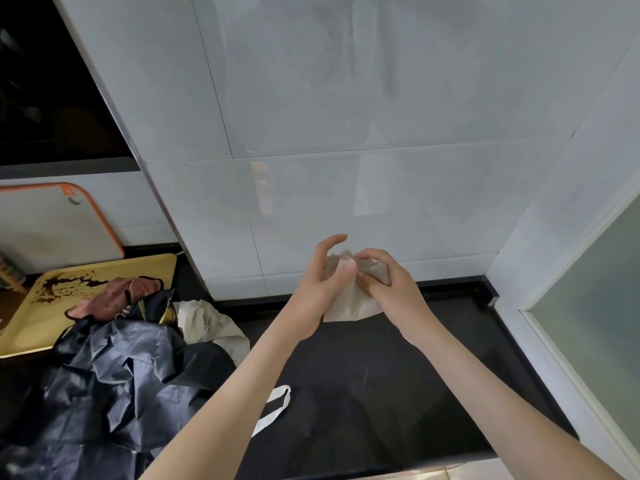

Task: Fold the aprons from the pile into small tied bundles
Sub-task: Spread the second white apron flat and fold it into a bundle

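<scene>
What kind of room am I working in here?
Most likely a home kitchen: a dark countertop against a glossy tiled wall, with a cutting board leaning at the back left and a yellow tray beside the apron pile.

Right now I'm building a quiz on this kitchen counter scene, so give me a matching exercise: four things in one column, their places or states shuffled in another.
Things:
1. beige apron
2. navy apron
3. yellow tray
4. white strap loop

Places or states:
A. crumpled on top of the pile at left
B. lying flat on the black counter, beside the left forearm
C. bunched between left hand and right hand
D. behind the pile, stained brown

Pairs: 1-C, 2-A, 3-D, 4-B
</scene>
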A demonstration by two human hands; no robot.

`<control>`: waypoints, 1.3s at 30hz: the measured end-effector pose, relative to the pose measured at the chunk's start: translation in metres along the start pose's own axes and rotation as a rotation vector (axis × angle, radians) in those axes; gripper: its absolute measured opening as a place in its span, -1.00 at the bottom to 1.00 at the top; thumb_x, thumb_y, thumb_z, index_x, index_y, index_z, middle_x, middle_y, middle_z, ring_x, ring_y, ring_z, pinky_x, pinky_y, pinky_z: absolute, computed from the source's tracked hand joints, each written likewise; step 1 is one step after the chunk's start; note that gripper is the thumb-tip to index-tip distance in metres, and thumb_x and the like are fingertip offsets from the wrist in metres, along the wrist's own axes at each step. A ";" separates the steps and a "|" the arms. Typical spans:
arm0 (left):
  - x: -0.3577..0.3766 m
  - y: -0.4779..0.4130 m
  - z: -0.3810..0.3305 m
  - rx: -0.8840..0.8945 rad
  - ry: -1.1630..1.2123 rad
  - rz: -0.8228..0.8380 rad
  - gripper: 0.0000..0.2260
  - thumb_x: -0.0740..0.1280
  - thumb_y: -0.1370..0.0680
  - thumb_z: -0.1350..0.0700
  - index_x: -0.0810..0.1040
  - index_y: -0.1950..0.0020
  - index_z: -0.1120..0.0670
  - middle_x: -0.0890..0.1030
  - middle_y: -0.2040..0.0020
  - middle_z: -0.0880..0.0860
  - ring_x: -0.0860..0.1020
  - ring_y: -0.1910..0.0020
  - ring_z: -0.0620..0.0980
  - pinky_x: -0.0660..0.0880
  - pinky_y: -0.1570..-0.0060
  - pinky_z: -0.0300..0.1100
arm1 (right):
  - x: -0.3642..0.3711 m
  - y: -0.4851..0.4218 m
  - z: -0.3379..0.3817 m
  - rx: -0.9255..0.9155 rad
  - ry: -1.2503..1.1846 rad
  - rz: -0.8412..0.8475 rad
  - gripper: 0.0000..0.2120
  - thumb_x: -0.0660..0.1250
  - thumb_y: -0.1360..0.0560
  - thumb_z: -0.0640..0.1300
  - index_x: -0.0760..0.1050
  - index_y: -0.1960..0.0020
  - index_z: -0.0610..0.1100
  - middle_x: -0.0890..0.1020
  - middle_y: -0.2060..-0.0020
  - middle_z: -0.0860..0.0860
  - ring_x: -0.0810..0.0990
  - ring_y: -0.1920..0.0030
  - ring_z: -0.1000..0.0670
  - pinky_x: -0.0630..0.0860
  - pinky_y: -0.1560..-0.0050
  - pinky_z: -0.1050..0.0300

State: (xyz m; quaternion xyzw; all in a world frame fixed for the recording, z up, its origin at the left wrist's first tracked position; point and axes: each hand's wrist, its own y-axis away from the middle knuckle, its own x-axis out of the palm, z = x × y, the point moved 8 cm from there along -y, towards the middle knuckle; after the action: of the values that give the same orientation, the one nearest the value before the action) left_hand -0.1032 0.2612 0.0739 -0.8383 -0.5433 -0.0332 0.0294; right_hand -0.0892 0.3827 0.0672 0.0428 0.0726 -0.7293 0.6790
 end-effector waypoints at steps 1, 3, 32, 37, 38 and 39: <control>0.004 0.000 -0.003 0.035 -0.087 0.017 -0.65 0.39 -0.46 -0.10 0.43 -0.22 -0.21 0.57 -0.13 -0.06 0.58 -0.10 -0.07 0.55 -0.07 -0.14 | 0.000 0.000 0.001 0.001 0.014 0.008 -0.76 0.30 -0.54 -0.19 0.50 -0.08 0.14 0.63 0.04 0.20 0.63 0.02 0.03 0.59 0.05 0.11; 0.005 -0.001 -0.006 0.080 -0.243 -0.043 -0.78 0.43 -0.48 0.04 0.49 -0.06 -0.15 0.58 -0.04 -0.11 0.57 -0.03 -0.11 0.53 0.04 -0.18 | 0.000 -0.001 0.004 -0.008 0.042 0.018 -0.75 0.27 -0.53 -0.24 0.48 -0.07 0.09 0.63 0.06 0.16 0.62 0.05 0.03 0.58 0.09 0.14; -0.003 -0.007 -0.004 0.043 -0.363 -0.138 -0.82 0.23 -0.62 0.05 0.41 0.19 -0.02 0.40 0.36 -0.18 0.35 0.33 -0.20 0.30 0.27 -0.33 | -0.011 0.004 0.005 -0.203 0.252 0.053 -0.77 0.15 -0.64 -0.17 0.47 -0.17 0.10 0.52 -0.13 0.23 0.42 -0.19 0.28 0.31 -0.12 0.48; -0.008 -0.001 0.002 0.026 -0.305 -0.312 -0.85 0.28 -0.59 0.06 0.50 0.14 0.08 0.42 0.29 0.03 0.37 0.33 -0.17 0.33 0.25 -0.27 | -0.020 0.004 0.009 -0.209 0.200 -0.194 -0.83 0.32 -0.55 -0.19 0.48 0.20 0.00 0.48 0.12 0.09 0.45 0.03 0.20 0.33 0.05 0.46; -0.008 0.001 0.003 0.017 -0.297 -0.345 -0.85 0.29 -0.59 0.05 0.50 0.15 0.07 0.40 0.29 0.05 0.36 0.34 -0.16 0.32 0.26 -0.25 | -0.021 0.004 0.007 -0.175 0.168 -0.229 -0.79 0.34 -0.54 -0.18 0.44 0.26 -0.02 0.45 0.14 0.08 0.44 0.10 0.23 0.34 0.09 0.46; -0.009 0.002 0.004 0.013 -0.297 -0.368 -0.84 0.30 -0.58 0.04 0.50 0.16 0.07 0.37 0.31 0.06 0.33 0.36 -0.15 0.30 0.27 -0.24 | -0.021 0.004 0.005 -0.139 0.145 -0.247 -0.76 0.34 -0.54 -0.17 0.41 0.29 -0.06 0.42 0.16 0.07 0.42 0.18 0.25 0.34 0.14 0.46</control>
State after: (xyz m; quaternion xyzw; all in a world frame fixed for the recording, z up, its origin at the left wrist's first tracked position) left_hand -0.1052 0.2527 0.0686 -0.7206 -0.6856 0.0892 -0.0518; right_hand -0.0834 0.4020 0.0749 0.0389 0.1765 -0.7955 0.5784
